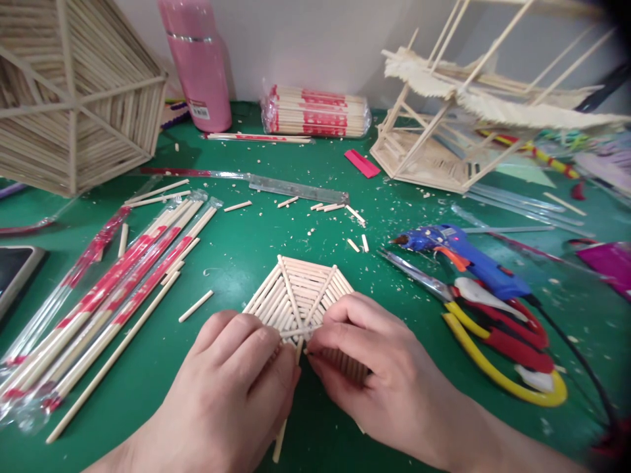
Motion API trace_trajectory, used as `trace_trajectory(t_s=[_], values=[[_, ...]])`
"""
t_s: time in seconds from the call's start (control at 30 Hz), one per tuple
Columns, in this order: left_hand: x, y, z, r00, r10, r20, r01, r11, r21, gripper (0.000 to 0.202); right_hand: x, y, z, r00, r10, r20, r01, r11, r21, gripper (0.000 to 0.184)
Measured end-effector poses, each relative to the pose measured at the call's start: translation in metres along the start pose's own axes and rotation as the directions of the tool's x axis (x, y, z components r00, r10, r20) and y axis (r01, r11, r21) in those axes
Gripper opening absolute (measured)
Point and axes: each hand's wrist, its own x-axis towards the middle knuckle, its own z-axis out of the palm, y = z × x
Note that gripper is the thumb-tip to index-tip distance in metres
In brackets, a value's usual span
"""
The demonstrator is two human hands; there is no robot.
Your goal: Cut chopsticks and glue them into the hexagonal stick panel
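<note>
A small polygonal panel of wooden sticks (311, 287) lies on the green table in front of me, with spokes meeting near its middle. My left hand (236, 374) is closed, its fingers curled over the panel's near left side. Thumb and fingers of my right hand (379, 368) pinch together over the panel's centre. Between the fingertips of both hands runs a short wooden stick (294, 332); its ends are hidden by the fingers. A longer stick (280, 441) pokes out below my left hand.
Wrapped chopsticks (133, 276) lie left, beside a phone (17, 276). At right are a blue glue gun (473, 259) and yellow-red cutters (513, 341). Behind stand a pink bottle (200, 72), a chopstick bundle (318, 113), a large stick panel (73, 98) and a stick frame (428, 144).
</note>
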Motion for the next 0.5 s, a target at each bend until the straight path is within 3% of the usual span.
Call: trace_trajectory(t_s=[0.23, 0.5], values=[[-0.0018, 0.0006, 0.0007, 0.999, 0.017, 0.027, -0.018, 1.0, 0.022, 0.026, -0.0029, -0.002, 0.0044, 0.998, -0.063, -0.003, 0.062, 0.989, -0.132, 0.014], [-0.0011, 0.001, -0.0001, 0.999, 0.014, 0.045, -0.015, 1.0, 0.023, 0.025, -0.0033, -0.0077, 0.0088, 0.998, -0.046, 0.05, 0.057, 0.967, -0.25, 0.022]])
